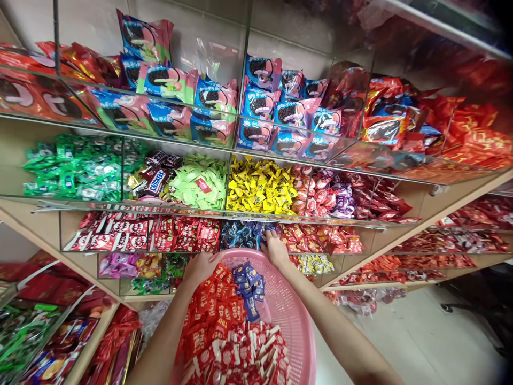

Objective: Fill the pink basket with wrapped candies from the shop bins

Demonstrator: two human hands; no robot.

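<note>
A pink plastic basket (pixel 294 321) holds red packets (pixel 214 299), a small group of blue packets (pixel 249 289) and red-and-white wrapped candies (pixel 240 355). At the basket's upper left rim, my left hand (pixel 201 266) has its fingers closed on or just inside the edge, beside the red packets. My right hand (pixel 274 247) is beyond the rim, at the shelf bin of dark blue candies (pixel 242 234). Its fingers are bent down at the bin's right side, and what lies under them is too small to make out.
Shelf rows hold green candies (pixel 72 166), yellow candies (pixel 260 184) and blue-pink cookie packs (pixel 258 101) behind clear dividers. A wooden side panel (pixel 436 211) slants down at the right. Below it shows tiled floor (pixel 401 342); crates with wrapped sweets stand lower left.
</note>
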